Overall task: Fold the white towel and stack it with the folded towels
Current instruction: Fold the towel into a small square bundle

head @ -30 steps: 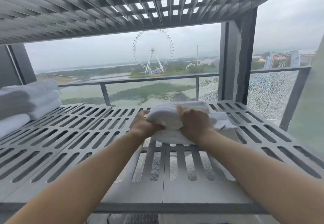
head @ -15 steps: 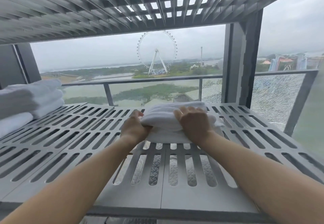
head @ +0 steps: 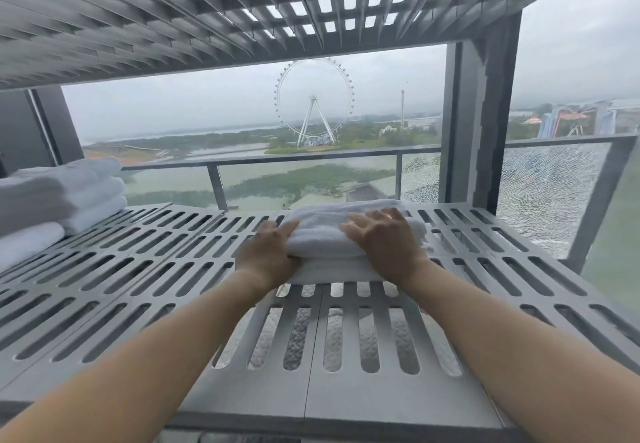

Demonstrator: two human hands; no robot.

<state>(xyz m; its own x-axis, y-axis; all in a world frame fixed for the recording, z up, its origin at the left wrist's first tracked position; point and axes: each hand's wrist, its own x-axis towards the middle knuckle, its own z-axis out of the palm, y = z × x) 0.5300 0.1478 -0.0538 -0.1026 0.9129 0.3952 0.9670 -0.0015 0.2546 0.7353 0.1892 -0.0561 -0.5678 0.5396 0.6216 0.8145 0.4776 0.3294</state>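
Head view. We see the white towel [head: 322,234] folded into a thick bundle, lying near the middle of a grey slotted shelf [head: 138,269]. The left hand [head: 268,255] grips the bundle's left end, thumb over the top and fingers against its side. The right hand [head: 384,245] rests flat on top, fingers spread and holding nothing. The stack of folded towels [head: 69,193] sits at the shelf's far left, well apart. Beyond the railing [head: 311,158] stands a Ferris wheel [head: 314,103].
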